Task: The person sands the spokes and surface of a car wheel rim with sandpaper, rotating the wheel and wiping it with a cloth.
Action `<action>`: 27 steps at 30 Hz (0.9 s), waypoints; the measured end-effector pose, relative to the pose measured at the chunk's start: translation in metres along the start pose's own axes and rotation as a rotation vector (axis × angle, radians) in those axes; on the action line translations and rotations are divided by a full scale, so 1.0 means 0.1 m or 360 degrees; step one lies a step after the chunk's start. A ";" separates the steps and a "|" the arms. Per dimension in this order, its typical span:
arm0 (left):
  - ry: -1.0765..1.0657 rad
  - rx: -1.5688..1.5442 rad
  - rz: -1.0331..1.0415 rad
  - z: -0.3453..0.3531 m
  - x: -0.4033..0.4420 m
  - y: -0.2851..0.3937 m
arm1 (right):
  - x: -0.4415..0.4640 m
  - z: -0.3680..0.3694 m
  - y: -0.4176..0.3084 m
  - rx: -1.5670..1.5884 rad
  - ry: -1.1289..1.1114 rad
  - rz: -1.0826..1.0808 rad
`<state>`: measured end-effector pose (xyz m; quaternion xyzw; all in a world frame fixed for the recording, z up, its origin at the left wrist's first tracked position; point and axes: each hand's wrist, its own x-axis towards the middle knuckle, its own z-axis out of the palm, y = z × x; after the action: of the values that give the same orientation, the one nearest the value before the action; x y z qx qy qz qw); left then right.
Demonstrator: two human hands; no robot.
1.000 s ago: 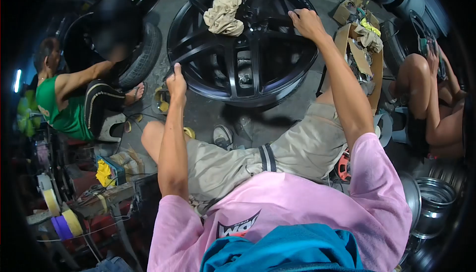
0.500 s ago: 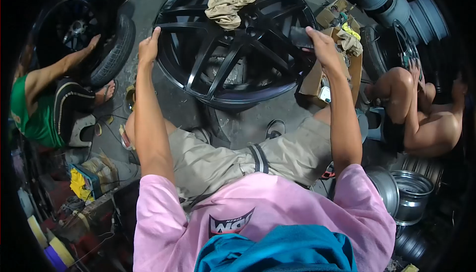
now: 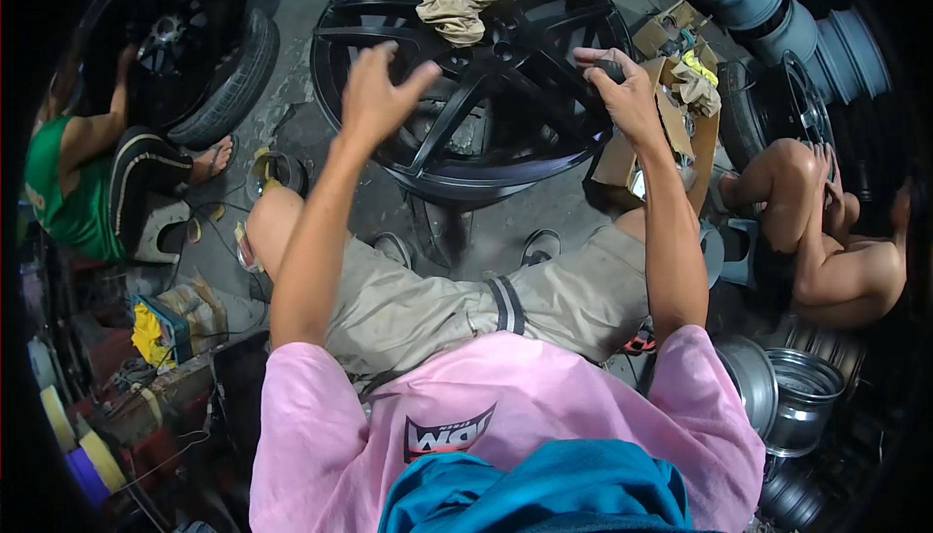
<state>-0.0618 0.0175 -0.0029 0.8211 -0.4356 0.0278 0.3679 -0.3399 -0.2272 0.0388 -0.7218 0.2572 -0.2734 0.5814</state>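
A large black multi-spoke car wheel rim (image 3: 455,135) lies tilted in front of my knees. On its far spokes rests a crumpled beige cloth (image 3: 459,10). My left hand (image 3: 379,96) hovers over the rim's left side, fingers and thumb spread, holding nothing. At the rim's right side, my right hand (image 3: 627,98) grips a small dark flat pad (image 3: 610,69) between thumb and fingers; its exact kind is hard to make out.
An open cardboard box (image 3: 671,135) with tools and rags stands right of the rim. A person in green (image 3: 83,183) sits left, beside a tyre (image 3: 228,81) and another black rim. A second person (image 3: 807,222) crouches right. Silver rims (image 3: 805,392) sit at lower right.
My left hand has left the rim's left edge and moved inward over the spokes, its fingers now spread. My right hand still holds the pad, turned differently. The left person's arm has shifted.
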 end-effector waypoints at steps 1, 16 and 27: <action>-0.0193 0.0022 -0.0073 0.03 -0.16 0.18 | 0.00 -0.05 0.02 -0.0152 -0.0024 -0.0035; 0.0196 0.0203 0.0224 0.42 -0.14 0.66 | -0.27 0.23 -0.10 -0.0711 -0.0201 -0.0057; 0.0549 0.0057 0.0043 -0.16 0.57 -0.32 | 0.14 0.98 0.07 -0.0899 0.0025 -0.0259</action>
<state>0.0014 -0.0008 0.0105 0.8046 -0.3763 0.1810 0.4221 -0.2623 -0.1700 0.0158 -0.8712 0.2689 -0.2422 0.3316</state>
